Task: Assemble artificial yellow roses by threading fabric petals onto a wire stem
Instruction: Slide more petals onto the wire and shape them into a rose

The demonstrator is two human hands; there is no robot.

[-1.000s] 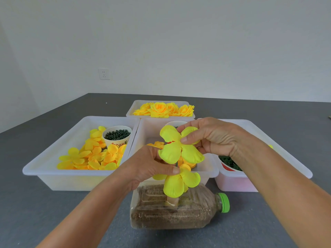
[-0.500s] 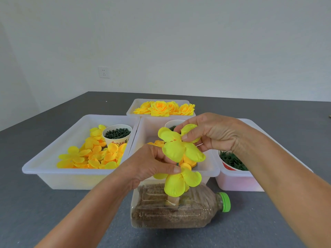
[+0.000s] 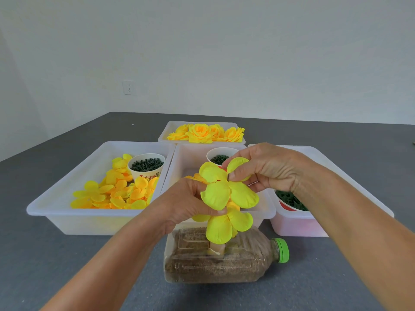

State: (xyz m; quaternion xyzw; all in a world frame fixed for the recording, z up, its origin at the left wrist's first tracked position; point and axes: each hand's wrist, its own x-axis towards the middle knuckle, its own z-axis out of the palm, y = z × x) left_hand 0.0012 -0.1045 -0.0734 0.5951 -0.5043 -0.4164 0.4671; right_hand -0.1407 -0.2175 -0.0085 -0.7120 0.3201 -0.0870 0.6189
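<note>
Wall: a plain white painted wall (image 3: 224, 52) filled the upper half of the view.
Outlet: a white square wall socket (image 3: 129, 87) sat low at left.
Surface: a dark grey matte tabletop (image 3: 336, 135) met the wall.
Light: soft, even.

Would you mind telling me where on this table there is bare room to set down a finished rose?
Bare grey table lies left of the sand-filled bottle, in front of the left tray. Another patch sits right of the bottle's green cap, before the pink tray. The middle is crowded: both hands grip petal layers there.
</note>
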